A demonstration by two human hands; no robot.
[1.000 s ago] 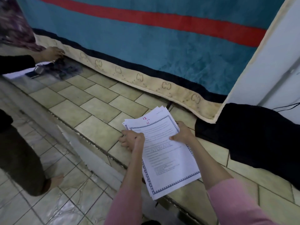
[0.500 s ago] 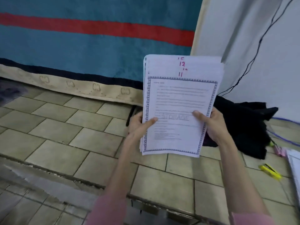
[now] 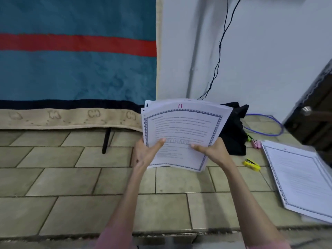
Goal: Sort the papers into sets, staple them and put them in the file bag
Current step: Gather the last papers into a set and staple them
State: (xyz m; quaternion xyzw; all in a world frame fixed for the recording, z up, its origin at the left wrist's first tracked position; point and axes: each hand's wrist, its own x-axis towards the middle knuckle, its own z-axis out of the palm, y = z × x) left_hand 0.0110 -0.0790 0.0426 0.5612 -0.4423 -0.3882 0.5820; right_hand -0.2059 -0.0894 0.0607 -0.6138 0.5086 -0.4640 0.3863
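Your left hand [image 3: 145,154] and right hand [image 3: 214,151] each grip a lower side of the white, blue-bordered stack of printed papers [image 3: 181,132], thumbs on top, holding it tilted above the tan tiled floor [image 3: 80,178]. Another bordered paper pile [image 3: 301,178] lies to your right, near a small yellow stapler [image 3: 251,164].

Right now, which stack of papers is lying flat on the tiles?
The paper stack at the right edge lies flat; the other stack is held up by both hands.

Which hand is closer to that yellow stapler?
Right. The right hand grips the papers just left of the stapler; the left hand holds their far edge.
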